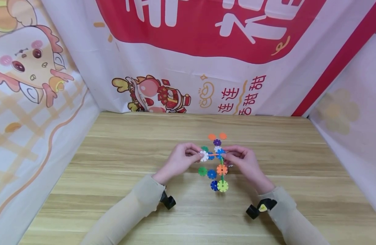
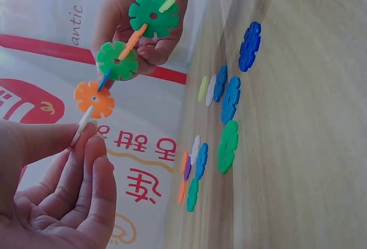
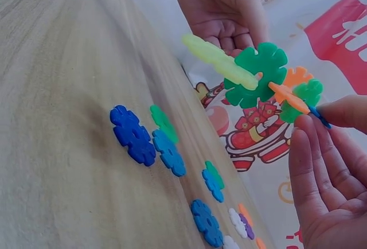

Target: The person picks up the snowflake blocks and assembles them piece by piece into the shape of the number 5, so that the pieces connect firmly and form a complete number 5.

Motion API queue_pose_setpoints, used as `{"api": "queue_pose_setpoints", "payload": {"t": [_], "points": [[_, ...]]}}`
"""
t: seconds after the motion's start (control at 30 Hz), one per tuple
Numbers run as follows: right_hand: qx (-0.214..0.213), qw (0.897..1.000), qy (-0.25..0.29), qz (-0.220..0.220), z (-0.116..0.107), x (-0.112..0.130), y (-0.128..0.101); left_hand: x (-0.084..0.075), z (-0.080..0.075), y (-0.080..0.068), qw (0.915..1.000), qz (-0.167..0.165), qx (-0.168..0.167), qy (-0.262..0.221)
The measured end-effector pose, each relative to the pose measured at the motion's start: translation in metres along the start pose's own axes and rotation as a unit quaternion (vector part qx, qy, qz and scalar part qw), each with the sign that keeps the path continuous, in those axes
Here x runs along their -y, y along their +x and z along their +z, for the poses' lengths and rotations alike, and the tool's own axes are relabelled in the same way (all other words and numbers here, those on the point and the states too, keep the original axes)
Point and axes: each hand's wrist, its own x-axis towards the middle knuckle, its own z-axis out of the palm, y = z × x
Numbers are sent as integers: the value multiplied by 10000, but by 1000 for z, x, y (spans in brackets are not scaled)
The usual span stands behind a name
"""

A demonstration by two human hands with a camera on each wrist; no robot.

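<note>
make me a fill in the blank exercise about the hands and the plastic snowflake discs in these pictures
1. The left hand pinches a ____ disc at one end of the chain of discs.
2. The right hand holds the chain's other end, so the chain is held by ____ hands.
3. The loose discs lie on a ____ table.

Missing words: white; both; wooden

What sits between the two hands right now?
A chain of interlocked plastic discs spans the gap, held off the table: the left hand pinches its white end, the right hand the other. Clearest from the left wrist.
</note>
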Motion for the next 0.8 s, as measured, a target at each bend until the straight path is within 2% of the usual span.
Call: {"api": "queue_pose_setpoints", "payload": {"t": [0.03,0.2,0.23,0.27,0.57,0.8], "points": [[29,10000,-7,15,1,3,-2,-5,0,-3,10000,33,-21,23],[119,9999,-45,100,7,20,-8,-4,2,-2,10000,52,-56,-33],[119,9999,-81,77,8,23,-10,1,2,0,9999,76,-44,-49],[106,9999,-95,72,9,23,-10,6,3,2,9999,57,-28,-92],[373,9975,-218,-552,6,1,-2,3,5,4,9998,-13,-71,-169],[426,9944,-830,-489,7,-2,-1,1,7,3,9999,-17,-48,-112]]}}
